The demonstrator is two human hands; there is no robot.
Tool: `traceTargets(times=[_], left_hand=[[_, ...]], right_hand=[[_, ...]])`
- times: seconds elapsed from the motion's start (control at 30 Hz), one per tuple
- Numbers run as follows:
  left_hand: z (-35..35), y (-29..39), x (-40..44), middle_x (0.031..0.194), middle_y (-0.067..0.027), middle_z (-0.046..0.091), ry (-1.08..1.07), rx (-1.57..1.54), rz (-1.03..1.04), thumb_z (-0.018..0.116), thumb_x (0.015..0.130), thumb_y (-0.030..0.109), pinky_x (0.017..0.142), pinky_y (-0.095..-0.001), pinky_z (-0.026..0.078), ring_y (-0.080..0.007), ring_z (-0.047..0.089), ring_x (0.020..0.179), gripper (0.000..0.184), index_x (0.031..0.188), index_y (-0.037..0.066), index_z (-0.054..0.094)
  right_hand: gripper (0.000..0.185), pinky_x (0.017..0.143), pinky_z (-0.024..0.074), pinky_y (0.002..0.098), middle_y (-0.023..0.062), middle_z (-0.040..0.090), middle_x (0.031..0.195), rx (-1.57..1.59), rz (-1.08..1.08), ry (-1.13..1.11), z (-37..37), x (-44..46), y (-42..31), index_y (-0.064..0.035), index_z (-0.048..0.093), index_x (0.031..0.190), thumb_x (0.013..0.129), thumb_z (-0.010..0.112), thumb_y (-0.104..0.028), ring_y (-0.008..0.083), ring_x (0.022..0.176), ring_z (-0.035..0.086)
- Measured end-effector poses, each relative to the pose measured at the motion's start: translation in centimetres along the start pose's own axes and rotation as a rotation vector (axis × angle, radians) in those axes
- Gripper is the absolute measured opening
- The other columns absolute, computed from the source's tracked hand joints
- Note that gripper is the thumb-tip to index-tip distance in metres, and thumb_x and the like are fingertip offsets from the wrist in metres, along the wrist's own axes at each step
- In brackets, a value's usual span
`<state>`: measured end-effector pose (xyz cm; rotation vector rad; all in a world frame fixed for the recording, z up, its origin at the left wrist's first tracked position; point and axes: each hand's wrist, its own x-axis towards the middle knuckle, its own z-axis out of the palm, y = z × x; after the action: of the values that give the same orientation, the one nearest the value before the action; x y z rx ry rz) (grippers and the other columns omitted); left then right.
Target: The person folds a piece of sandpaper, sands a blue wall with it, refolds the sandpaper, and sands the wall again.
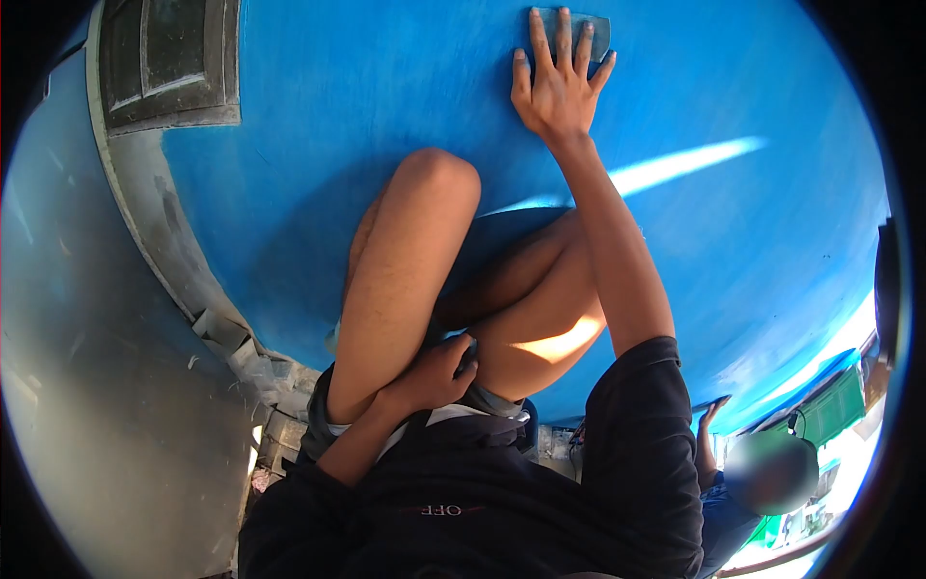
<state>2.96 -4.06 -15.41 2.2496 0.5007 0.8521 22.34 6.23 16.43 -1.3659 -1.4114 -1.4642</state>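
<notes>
A thin grey-green sheet, like sandpaper (602, 41), lies flat against the blue wall (367, 77). My right hand (561, 96) presses it there, fingers spread and straight, the arm stretched up. My left hand (439, 374) rests low between my thighs, near my lap. Its fingers are curled, and a dark patch shows at them; what it is, I cannot make out. My bent knees (434, 179) stand between me and the wall.
A dark framed panel (174, 58) is set at the upper left. Rubble and broken blocks (256, 362) lie along the wall's foot, beside a grey surface (106, 386). At lower right another person (728, 516) raises a hand to the blue wall, near a green panel (834, 405).
</notes>
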Motion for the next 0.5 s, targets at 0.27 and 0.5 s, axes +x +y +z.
traceTargets(times=[0.27,0.5], left_hand=[[-0.1,0.2,-0.2,0.115,-0.036,0.06,-0.024,0.006,-0.044,0.057,0.097,0.025,0.091,-0.0512,0.049,-0.0487,0.061,0.106,0.049,0.13,-0.011,0.047],[-0.2,-0.9,-0.1,0.117,-0.0347,0.059,-0.036,-0.034,-0.032,0.059,0.097,0.024,0.091,-0.0519,0.048,-0.0489,0.06,0.108,0.051,0.135,-0.006,0.042]], right_hand=[[0.057,0.12,0.0068,0.066,0.016,0.03,0.162,-0.055,-0.013,0.023,0.3,0.0,0.0,-0.0149,0.039,0.155,0.1,0.045,-0.032,0.0407,0.152,0.02],[0.057,0.12,0.0075,0.0658,0.0154,0.03,0.163,-0.066,0.002,0.014,0.8,0.2,0.3,-0.0166,0.04,0.155,0.101,0.047,-0.032,0.0406,0.152,0.02]])
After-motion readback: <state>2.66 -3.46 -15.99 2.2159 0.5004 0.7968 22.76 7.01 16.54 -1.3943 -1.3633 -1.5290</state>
